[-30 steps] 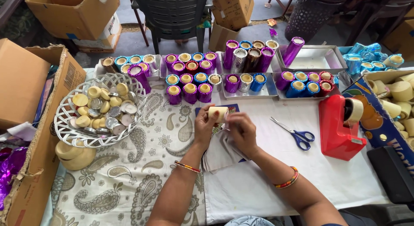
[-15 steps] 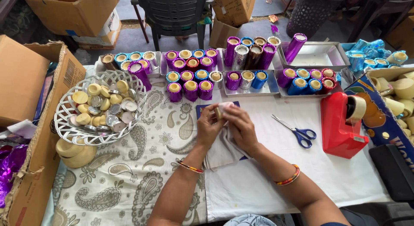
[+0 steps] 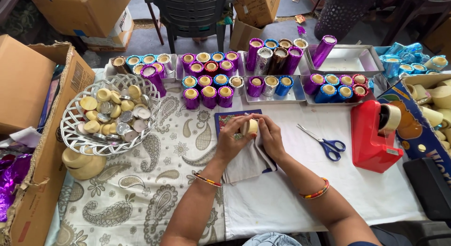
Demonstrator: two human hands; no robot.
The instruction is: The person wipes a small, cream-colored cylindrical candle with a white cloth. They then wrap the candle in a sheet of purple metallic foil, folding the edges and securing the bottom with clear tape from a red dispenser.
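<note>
The candle (image 3: 249, 127), a small pale yellow cylinder, sits pinched between both hands just in front of the red tape dispenser's side of the table, well to the dispenser's left and near the table's middle

Biggest of all is the table (image 3: 291, 203), half under a paisley cloth (image 3: 136, 199) and half under plain white. Left of the dispenser, past the hands and at the far edge, stands an open cardboard box (image 3: 28, 81), and just beside it a white woven basket (image 3: 75, 133) heaped with pale candles and silver cups. Behind the dispenser run metal trays (image 3: 345, 60) lined with rows of foil-wrapped candles (image 3: 209, 93) in purple, blue, silver and red. The tape dispenser (image 3: 373, 138) itself stands upright on the white cloth. Just to its left lie blue-handled scissors (image 3: 324, 142), blades closed

The left hand (image 3: 232, 142) curls around the candle from one side, fingers half closed on it. The right hand (image 3: 270, 138) cups it from the other side, fingers bent over the top. Under both hands lies a grey sheet (image 3: 251, 164) on a dark blue mat (image 3: 230, 117)
</note>
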